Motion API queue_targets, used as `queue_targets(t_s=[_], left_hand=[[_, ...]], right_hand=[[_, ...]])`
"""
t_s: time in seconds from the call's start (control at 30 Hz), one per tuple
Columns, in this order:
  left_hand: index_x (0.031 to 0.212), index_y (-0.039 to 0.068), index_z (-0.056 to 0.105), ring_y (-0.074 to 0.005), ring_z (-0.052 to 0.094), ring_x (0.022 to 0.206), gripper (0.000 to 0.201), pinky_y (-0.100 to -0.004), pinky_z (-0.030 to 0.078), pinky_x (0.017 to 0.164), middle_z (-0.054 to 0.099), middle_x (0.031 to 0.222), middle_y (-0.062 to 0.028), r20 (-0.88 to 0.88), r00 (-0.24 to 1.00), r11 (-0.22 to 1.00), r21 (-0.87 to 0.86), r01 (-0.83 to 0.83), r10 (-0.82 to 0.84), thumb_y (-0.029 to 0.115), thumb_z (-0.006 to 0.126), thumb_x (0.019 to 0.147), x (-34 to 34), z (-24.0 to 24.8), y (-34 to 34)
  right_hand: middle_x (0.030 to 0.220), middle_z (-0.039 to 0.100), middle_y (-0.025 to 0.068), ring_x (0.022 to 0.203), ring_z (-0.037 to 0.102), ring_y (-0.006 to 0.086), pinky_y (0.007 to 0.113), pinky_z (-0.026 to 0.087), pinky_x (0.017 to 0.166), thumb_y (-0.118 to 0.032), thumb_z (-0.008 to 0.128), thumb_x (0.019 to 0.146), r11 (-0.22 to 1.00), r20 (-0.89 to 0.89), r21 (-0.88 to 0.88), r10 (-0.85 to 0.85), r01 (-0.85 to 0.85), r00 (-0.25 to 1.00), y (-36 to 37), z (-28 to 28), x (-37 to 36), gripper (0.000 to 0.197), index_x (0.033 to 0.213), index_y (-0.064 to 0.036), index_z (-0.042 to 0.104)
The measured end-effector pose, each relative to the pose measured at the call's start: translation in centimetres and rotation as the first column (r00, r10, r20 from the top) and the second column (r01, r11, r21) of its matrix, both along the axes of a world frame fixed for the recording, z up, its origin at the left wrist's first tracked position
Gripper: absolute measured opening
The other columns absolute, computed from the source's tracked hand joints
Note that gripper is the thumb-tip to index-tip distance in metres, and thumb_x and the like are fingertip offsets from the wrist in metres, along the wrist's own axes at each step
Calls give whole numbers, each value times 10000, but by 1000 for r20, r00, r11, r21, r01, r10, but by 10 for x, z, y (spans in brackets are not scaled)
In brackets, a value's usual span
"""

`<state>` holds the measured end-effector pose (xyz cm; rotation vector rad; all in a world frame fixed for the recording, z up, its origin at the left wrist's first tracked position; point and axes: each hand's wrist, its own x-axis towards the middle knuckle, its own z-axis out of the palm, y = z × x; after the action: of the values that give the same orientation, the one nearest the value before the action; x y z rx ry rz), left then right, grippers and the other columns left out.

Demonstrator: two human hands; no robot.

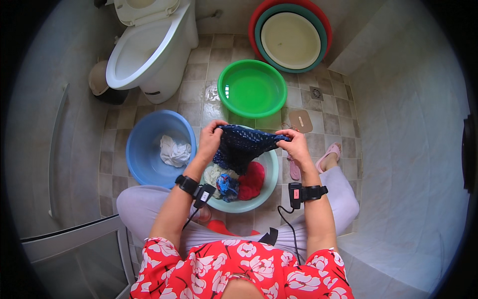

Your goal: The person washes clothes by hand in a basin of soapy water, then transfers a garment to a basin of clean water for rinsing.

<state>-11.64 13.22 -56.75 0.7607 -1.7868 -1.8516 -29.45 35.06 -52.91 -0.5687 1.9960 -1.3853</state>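
Observation:
A dark navy cloth with small light specks (244, 144) is stretched between my two hands. My left hand (213, 137) is closed on its upper left corner, and my right hand (294, 144) pinches its right end. The cloth hangs above a pale mint basin (266, 192), its lower part reaching down toward the heap inside. In that basin lie a red cloth (252, 180), a bunched blue patterned cloth (227, 187) and a cream cloth (214, 174), partly covered. What garment the navy cloth is, I cannot tell.
On the left, a blue basin (137, 144) holds a crumpled white cloth (175, 151). Ahead stands a green basin (252, 89) with liquid in it. Nested basins (326, 37) sit at the back right, near a floor drain (316, 93). A toilet (167, 45) and a bin (102, 82) stand back left.

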Motion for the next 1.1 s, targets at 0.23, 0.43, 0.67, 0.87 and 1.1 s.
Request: queue_targets(t_s=[0.23,0.43,0.67,0.87,1.1], left_hand=[[985,15,628,-52,537,765,149,-190,438,693,601,829,17,-21,990,979,144,143,-142,57,573,853,16,50,-17],[961,15,642,-52,538,716,165,-200,445,653,614,811,21,47,998,998,20,51,-52,162,641,884,39,63,-31],[925,24,662,-33,533,737,204,-197,424,698,617,818,47,-81,991,920,371,127,-104,224,626,911,48,62,-40],[1011,59,711,-115,522,762,216,-234,403,758,564,804,-2,-10,998,934,-355,48,-55,222,644,886,43,68,-34],[975,100,728,-160,526,673,179,-276,434,667,579,719,-30,187,974,819,-573,3,127,215,683,845,50,63,-42]], right_hand=[[824,626,12,769,563,78,218,462,680,36,593,740,968,37,-244,-52,60,998,11,30,-7,193,913,-5,667],[880,584,0,759,570,71,218,480,708,11,535,825,933,352,-300,-87,200,932,8,65,3,260,1077,-31,587],[825,585,-2,731,527,56,196,431,683,-111,613,820,954,324,-269,-42,135,945,9,55,1,213,1016,-29,622],[849,604,57,752,578,153,266,472,703,-78,667,683,996,-260,69,66,-50,963,21,29,-6,279,957,-30,654],[850,633,168,816,632,292,363,503,746,3,547,690,961,-674,214,15,176,739,33,13,-17,206,854,-33,667]])
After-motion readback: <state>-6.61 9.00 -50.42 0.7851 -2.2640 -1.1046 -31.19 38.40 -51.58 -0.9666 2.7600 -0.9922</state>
